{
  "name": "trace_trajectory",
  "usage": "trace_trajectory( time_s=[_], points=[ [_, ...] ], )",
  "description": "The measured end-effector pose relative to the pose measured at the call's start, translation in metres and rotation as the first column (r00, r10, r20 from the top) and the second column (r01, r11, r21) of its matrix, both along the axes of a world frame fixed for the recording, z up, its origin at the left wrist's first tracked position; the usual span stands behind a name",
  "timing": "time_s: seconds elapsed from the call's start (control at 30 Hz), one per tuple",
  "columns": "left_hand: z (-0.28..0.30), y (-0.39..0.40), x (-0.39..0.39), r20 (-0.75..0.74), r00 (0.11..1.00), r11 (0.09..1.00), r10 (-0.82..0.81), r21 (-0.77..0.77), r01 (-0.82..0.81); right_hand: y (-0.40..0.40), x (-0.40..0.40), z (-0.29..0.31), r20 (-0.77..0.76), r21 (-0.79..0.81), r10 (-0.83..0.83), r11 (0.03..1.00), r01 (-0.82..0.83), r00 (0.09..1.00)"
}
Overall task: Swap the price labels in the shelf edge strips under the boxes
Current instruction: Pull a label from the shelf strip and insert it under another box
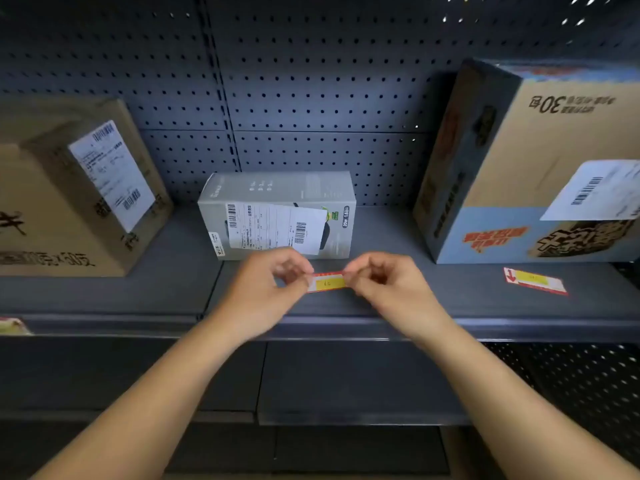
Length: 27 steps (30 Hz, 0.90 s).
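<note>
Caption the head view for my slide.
Both hands, left and right, pinch a price label over the shelf before the grey box.

red-yellow price label [327, 281] | level, above shelf | second label [535, 280] | flat on shelf

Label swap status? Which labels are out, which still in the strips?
Done: one price label lies loose on the shelf before the blue-and-tan box, out of the edge strip. In hand: left hand and right hand pinch a second label by its ends, in front of the grey box. Left: seating both; the far-left label seems untouched.
</note>
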<state>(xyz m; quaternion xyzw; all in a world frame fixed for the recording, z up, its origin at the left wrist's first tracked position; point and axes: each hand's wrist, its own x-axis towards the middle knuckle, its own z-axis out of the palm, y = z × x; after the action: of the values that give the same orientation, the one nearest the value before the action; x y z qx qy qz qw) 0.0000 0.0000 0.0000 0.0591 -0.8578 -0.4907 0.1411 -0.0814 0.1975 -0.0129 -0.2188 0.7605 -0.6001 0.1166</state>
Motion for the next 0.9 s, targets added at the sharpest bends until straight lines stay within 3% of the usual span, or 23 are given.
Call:
trace_trajectory(
  time_s=[0.1, 0.2, 0.33, 0.47, 0.7, 0.9],
  points=[
    [-0.003, -0.014, -0.022, 0.099, 0.995, 0.943, -0.005, -0.331, 0.037, -0.009, -0.018, -0.002, -0.183, 0.252, 0.064, 0.968, -0.016, 0.981],
    [-0.007, -0.016, -0.035, 0.224, 0.974, 0.871, -0.012, -0.476, 0.120, -0.015, -0.028, -0.005, -0.281, 0.481, 0.128, 0.876, 0.024, 0.951],
    [-0.010, -0.018, -0.041, 0.193, 0.981, 0.852, -0.032, -0.508, 0.128, -0.017, -0.035, -0.005, -0.369, 0.588, 0.183, 0.805, 0.076, 0.911],
    [-0.014, -0.020, -0.038, 0.128, 0.989, 0.778, -0.073, -0.613, 0.137, -0.017, -0.034, -0.003, -0.411, 0.604, 0.210, 0.792, 0.092, 0.887],
    [-0.011, -0.018, -0.035, 0.109, 0.988, 0.679, -0.113, -0.717, 0.157, -0.019, -0.039, 0.004, -0.366, 0.692, 0.230, 0.716, 0.098, 0.902],
    [-0.017, -0.020, -0.031, 0.091, 0.993, 0.773, -0.078, -0.624, 0.118, -0.022, -0.043, 0.014, -0.242, 0.755, 0.235, 0.655, 0.030, 0.941]
  ],
)
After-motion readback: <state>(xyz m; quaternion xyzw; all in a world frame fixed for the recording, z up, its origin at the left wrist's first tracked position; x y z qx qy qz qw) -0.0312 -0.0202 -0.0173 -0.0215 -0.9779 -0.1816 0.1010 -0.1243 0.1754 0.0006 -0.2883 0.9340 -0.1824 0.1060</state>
